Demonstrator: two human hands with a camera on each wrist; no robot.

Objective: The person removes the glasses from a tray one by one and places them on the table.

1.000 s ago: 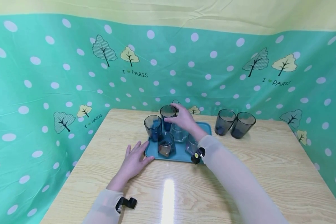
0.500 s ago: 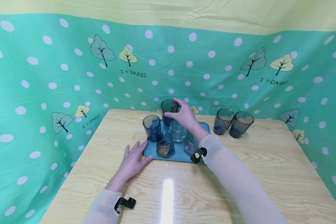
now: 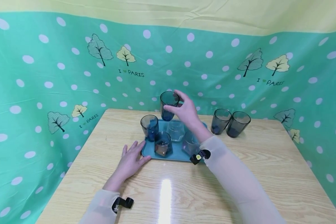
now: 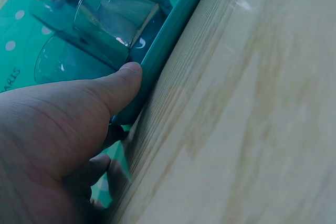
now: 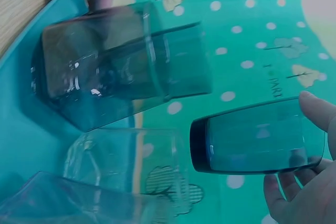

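Note:
My right hand (image 3: 188, 112) holds a dark tinted drinking glass (image 3: 167, 107) near its rim, thumb on one side and fingers on the other. The glass hangs upright above the back edge of a blue tray (image 3: 177, 153); in the right wrist view its thick base (image 5: 199, 145) shows away from the other glasses. At the tray's front left corner lies my left hand (image 3: 129, 162), fingers extended, its thumb (image 4: 123, 80) against the rim. On the tray stand a tall dark glass (image 3: 150, 128), a short dark glass (image 3: 163, 144), a clear glass (image 3: 175, 130) and a faintly purple glass (image 3: 189, 143), partly behind my right wrist.
Two tall grey glasses, a left one (image 3: 220, 122) and a right one (image 3: 238, 124), stand side by side on the wooden table (image 3: 268, 174), right of the tray. A green dotted cloth (image 3: 156, 62) hangs behind the table and along both sides.
My right hand has raised the dark glass from the back of the tray, straight up above the other glasses. My left hand stays at the tray's corner; the head view has shifted slightly.

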